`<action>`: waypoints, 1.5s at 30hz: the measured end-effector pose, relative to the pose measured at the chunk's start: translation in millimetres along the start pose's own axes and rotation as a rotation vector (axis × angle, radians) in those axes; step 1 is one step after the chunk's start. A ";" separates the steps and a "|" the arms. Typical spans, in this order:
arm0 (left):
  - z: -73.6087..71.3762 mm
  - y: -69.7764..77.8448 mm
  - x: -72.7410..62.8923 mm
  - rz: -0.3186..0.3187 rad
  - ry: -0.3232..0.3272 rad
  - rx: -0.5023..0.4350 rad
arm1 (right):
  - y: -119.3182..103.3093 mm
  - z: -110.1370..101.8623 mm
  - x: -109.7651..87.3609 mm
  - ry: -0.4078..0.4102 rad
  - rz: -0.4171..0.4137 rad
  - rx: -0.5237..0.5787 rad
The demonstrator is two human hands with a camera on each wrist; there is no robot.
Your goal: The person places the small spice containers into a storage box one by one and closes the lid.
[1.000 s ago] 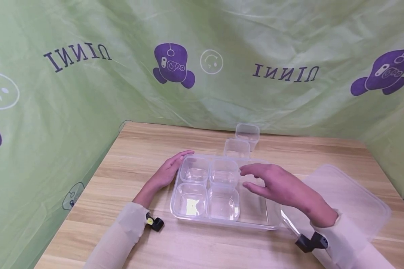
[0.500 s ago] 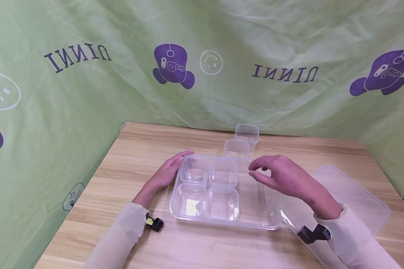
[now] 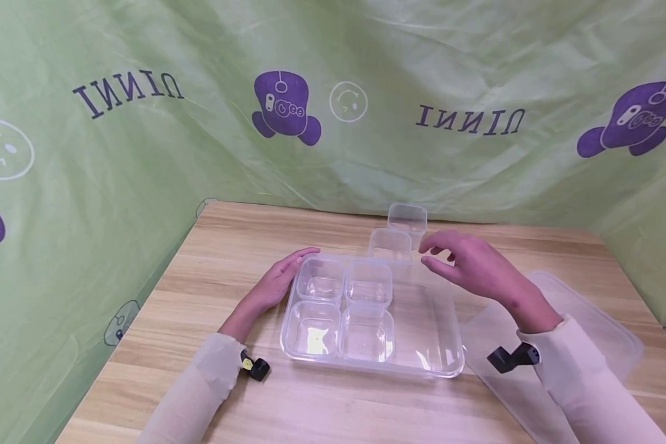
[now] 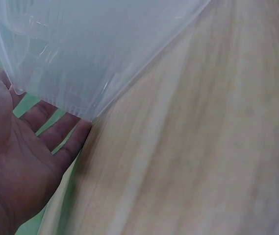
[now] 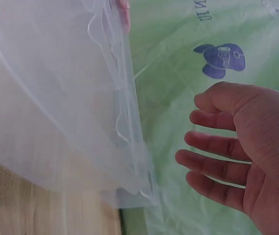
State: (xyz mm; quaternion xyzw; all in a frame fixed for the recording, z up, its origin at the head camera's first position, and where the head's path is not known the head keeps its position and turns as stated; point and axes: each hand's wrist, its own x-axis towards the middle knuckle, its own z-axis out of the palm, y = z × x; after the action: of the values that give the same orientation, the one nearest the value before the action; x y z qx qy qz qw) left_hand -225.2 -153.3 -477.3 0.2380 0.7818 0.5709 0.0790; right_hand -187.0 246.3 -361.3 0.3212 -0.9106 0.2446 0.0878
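Observation:
A clear rectangular plastic container (image 3: 427,327) lies on the table, with several small square clear tubs (image 3: 366,336) filling its left and middle part. My left hand (image 3: 274,285) rests against the container's left side, and in the left wrist view its extended fingers (image 4: 63,129) touch the container wall. My right hand (image 3: 477,262) hovers above the container's far right corner, holding nothing; in the right wrist view its fingers (image 5: 213,166) are loosely bent and apart from the container. Two more small tubs, a nearer one (image 3: 390,244) and a farther one (image 3: 407,217), stand behind the container.
A flat translucent lid (image 3: 583,327) lies on the right of the wooden table (image 3: 227,240), partly under my right forearm. A green printed curtain (image 3: 366,160) hangs behind the table and along both sides.
My right hand has moved from above the container's middle, away from the tubs, toward its far right corner. The left hand, container and tubs stay put.

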 end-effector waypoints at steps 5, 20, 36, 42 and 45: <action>-1.2 0.4 -0.6 -0.004 0.004 -0.006 | 11.2 3.9 7.7 -0.001 0.040 0.033; -1.3 0.2 -1.0 -0.007 0.007 0.008 | 50.8 11.4 28.0 -0.061 0.140 0.052; -3.9 2.4 -3.5 0.003 -0.003 0.039 | 68.0 23.9 40.2 -0.093 0.158 -0.029; -2.7 1.3 -2.5 0.009 0.005 0.036 | 75.2 27.6 46.0 -0.091 0.153 -0.013; -0.8 -0.2 -1.4 0.004 -0.002 0.023 | 79.5 27.9 46.0 -0.097 0.176 0.007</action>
State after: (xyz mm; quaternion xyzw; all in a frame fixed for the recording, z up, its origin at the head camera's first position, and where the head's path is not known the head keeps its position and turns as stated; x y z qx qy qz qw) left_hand -224.4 -154.6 -477.4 0.2411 0.7878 0.5617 0.0755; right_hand -272.8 261.0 -401.8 0.2515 -0.9377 0.2386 0.0208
